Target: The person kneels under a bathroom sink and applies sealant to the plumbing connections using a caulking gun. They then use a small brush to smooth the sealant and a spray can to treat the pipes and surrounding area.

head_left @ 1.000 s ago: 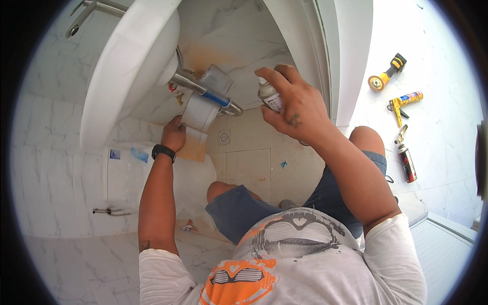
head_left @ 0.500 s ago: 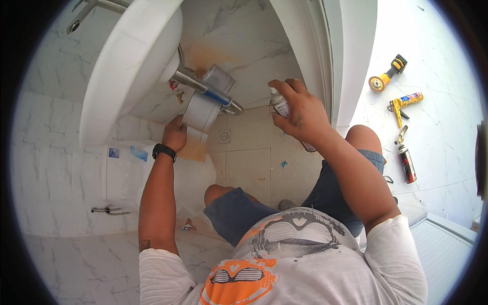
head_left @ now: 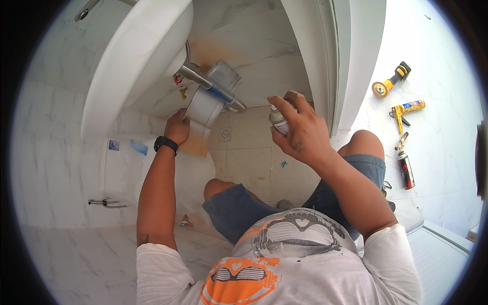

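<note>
My left hand (head_left: 177, 127) is closed on the edge of a sheet (head_left: 204, 108) that looks like folded cardboard, smeared with silver-grey and brown toward its lower end. That sheet stands behind a metal drain pipe (head_left: 195, 76), which has a blue band (head_left: 220, 93) around it and slopes down from the white washbasin (head_left: 109, 76). My right hand (head_left: 305, 132) is wrapped round a spray can (head_left: 279, 120), its forefinger over the top. The can is held upright or nearly so, apart from the pipe, with its nozzle mostly hidden by the finger.
Beside the pipe, a brass-coloured valve (head_left: 183, 92) sits on the marbled wall, which has an orange-brown stain (head_left: 212, 51). A floor drain (head_left: 225, 134) lies below. Beyond the door frame (head_left: 351, 61) are an angle grinder (head_left: 390, 81), a caulking gun (head_left: 405, 112) and a torch canister (head_left: 406, 170).
My right hand and the spray can sit slightly lower in the picture. My left hand still holds the sheet, a little higher in view. The whole view has shifted slightly.
</note>
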Available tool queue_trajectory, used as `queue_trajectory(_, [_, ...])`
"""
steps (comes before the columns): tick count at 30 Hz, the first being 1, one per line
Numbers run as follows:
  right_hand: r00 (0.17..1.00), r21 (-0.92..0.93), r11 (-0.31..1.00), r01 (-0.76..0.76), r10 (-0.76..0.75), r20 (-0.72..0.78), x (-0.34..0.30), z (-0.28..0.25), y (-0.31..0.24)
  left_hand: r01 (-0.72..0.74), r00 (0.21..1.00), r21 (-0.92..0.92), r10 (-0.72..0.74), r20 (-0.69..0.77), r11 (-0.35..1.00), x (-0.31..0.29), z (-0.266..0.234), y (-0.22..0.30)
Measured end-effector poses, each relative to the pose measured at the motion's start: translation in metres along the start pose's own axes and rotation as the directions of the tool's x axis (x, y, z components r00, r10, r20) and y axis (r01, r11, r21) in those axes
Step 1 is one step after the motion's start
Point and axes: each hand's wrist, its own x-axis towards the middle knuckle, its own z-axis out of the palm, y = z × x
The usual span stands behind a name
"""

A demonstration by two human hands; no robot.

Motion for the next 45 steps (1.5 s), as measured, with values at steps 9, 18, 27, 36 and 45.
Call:
queue_trajectory(9, [0.996, -0.124, 0.989, 0.086, -0.086, 0.002, -0.006, 0.019, -0.018, 0.093, 0.995, 0.002, -0.093, -0.026, 0.996, -0.001, 0.007, 0.000])
queue_trajectory(18, [0.990, -0.167, 0.980, 0.112, -0.123, -0.061, 0.004, 0.024, -0.026, 0.183, 0.983, -0.092, -0.179, 0.047, 0.979, -0.004, -0.008, 0.023])
queue_trajectory(27, [0.979, -0.228, 0.954, 0.196, -0.203, -0.010, 0.016, 0.026, -0.049, 0.159, 0.987, -0.116, -0.154, 0.046, 0.980, -0.004, -0.001, 0.013])
queue_trajectory(36, [0.945, -0.310, 0.894, 0.324, -0.288, 0.157, 0.028, 0.029, -0.060, 0.157, 0.987, -0.128, -0.152, 0.042, 0.979, -0.008, 0.000, 0.012])
queue_trajectory(45, [0.927, -0.379, 0.873, 0.306, -0.184, 0.326, 0.021, 0.038, -0.067, 0.175, 0.985, -0.104, -0.172, 0.031, 0.979, -0.005, -0.001, 0.013])
